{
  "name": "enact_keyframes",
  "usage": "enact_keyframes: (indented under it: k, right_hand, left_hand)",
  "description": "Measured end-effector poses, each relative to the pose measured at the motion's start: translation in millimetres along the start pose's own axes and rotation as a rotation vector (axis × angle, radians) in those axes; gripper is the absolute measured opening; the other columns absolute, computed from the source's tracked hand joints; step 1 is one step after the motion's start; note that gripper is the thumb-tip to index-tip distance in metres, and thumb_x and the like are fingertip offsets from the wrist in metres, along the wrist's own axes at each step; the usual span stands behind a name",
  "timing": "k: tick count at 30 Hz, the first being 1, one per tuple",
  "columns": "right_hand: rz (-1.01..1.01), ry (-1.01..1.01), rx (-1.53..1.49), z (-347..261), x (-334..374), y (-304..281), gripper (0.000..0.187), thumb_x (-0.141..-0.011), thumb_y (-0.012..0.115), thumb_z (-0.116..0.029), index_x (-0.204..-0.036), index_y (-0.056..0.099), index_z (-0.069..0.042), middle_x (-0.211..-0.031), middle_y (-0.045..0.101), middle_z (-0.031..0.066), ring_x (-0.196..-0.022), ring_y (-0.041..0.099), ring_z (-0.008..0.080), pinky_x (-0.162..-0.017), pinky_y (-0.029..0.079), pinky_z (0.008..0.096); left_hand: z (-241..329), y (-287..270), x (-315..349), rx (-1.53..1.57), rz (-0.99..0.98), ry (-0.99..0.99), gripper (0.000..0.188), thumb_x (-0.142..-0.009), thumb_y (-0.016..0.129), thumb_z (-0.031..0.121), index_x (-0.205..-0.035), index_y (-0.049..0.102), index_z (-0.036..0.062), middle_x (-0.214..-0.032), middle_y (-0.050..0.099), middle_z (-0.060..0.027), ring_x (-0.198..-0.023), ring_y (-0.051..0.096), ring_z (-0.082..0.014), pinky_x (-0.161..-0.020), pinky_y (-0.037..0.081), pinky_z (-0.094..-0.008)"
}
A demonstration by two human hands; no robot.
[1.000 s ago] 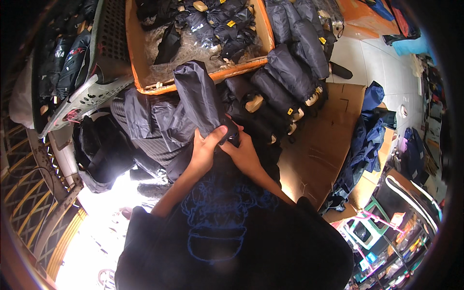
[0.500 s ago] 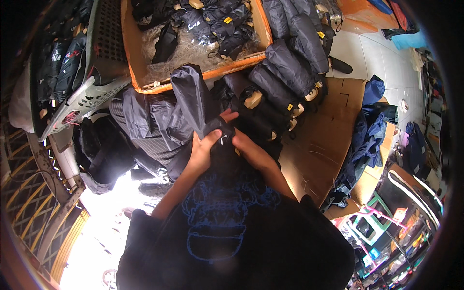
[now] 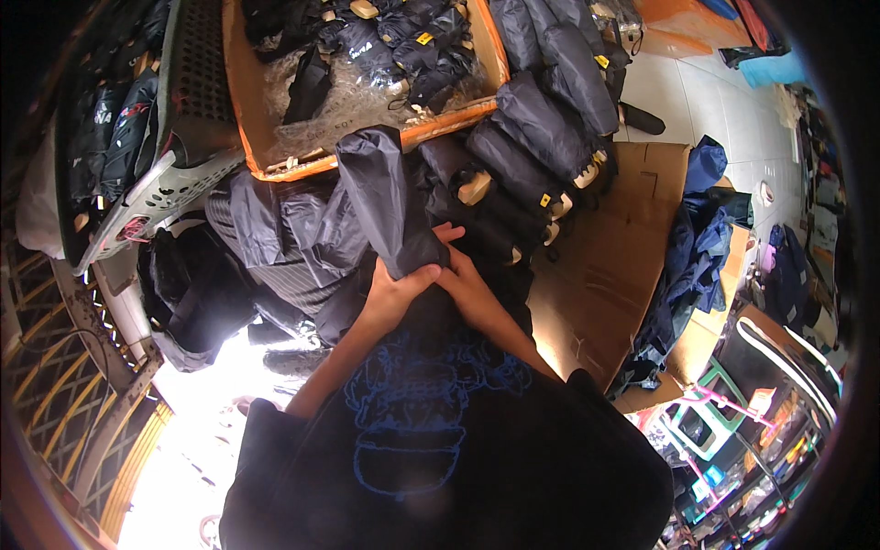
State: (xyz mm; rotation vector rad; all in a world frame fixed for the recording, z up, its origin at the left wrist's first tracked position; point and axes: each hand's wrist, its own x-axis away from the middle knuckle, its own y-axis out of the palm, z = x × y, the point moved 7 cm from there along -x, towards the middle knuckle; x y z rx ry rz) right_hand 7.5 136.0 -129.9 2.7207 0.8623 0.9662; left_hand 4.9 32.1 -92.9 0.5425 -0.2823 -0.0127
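A black folded umbrella in a cloth sleeve [image 3: 378, 197] stands tilted in front of my chest, its wide end pointing away and up to the left. My left hand [image 3: 392, 291] is closed round the lower end, with the thumb laid across it. My right hand [image 3: 460, 275] grips the same end from the right, thumb close to the other one; its fingers are partly hidden behind the cloth. Just beyond my right hand lie several folded black umbrellas [image 3: 513, 174] with pale handles. Loose black sleeves [image 3: 298, 215] are heaped left of the held one.
An orange-edged box [image 3: 243, 119] with clear plastic and more black umbrellas stands ahead. On the left are a grey perforated basket [image 3: 147, 188] and a black bag [image 3: 197, 284]. A cardboard sheet [image 3: 605, 266], dark blue cloth [image 3: 701, 266] and a green stool [image 3: 706, 426] are on the right.
The held umbrella has turned more upright and shifted slightly right, toward me. My left thumb has slid right and down along its lower end, meeting my right hand.
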Motion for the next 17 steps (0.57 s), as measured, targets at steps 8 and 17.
enact_keyframes:
  k: [8, 17]
  right_hand:
    - [-0.154, -0.101, 0.113, -14.6, 15.9, 1.6, 0.071, -0.078, 0.076, -0.023, -0.135, 0.041, 0.002, -0.125, 0.054, 0.0152, -0.118, 0.05, 0.0214, -0.097, 0.04, 0.0331]
    - [0.017, -0.26, 0.482, -56.5, -17.2, 21.4, 0.068, -0.076, 0.078, -0.027, -0.127, 0.043, 0.002, -0.111, 0.063, 0.022, -0.105, 0.063, 0.0346, -0.088, 0.048, 0.0385]
  left_hand:
    - [-8.7, -13.2, 2.6, -0.023, -0.001, -0.016, 0.053, -0.082, 0.067, 0.026, -0.121, 0.051, -0.0056, -0.128, 0.057, -0.0194, -0.122, 0.052, -0.0284, -0.105, 0.038, -0.0407]
    - [35.6, -29.8, -8.0, 0.06, 0.405, 0.084, 0.068, -0.083, 0.071, 0.032, -0.13, 0.039, -0.0031, -0.117, 0.06, -0.0212, -0.103, 0.062, -0.0282, -0.091, 0.05, -0.0359]
